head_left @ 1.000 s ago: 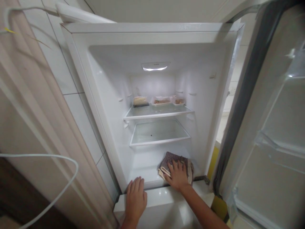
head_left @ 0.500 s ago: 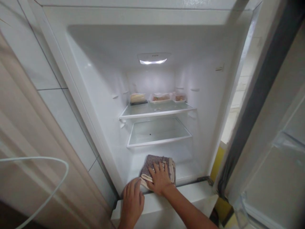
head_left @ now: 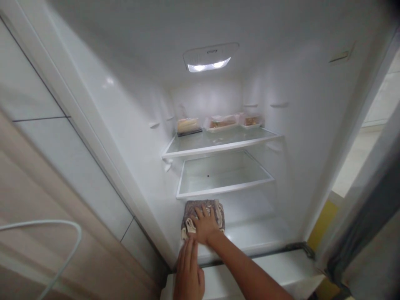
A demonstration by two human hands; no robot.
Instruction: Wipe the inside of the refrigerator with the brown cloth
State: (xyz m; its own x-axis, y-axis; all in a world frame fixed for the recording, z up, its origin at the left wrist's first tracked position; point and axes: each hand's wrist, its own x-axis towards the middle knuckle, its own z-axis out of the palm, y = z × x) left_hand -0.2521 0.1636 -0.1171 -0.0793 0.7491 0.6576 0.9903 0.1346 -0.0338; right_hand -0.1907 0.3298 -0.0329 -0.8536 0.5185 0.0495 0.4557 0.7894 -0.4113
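Two hands at the fridge floor [head_left: 256,235]: right hand [head_left: 204,227] pressed flat, fingers spread, on the folded cloth [head_left: 203,212] — cloth now at the floor's front-left corner, shifted from the right side. Left hand [head_left: 189,273] flat on the front ledge, grasping nothing. Shelf containers [head_left: 218,123] — contents indistinct.

both hands [head_left: 204,227] and forearms are bare, no sleeves, rings or watch showing.

Three food containers [head_left: 218,123] on upper glass shelf [head_left: 218,143], ceiling light [head_left: 208,62], white cable [head_left: 46,250]
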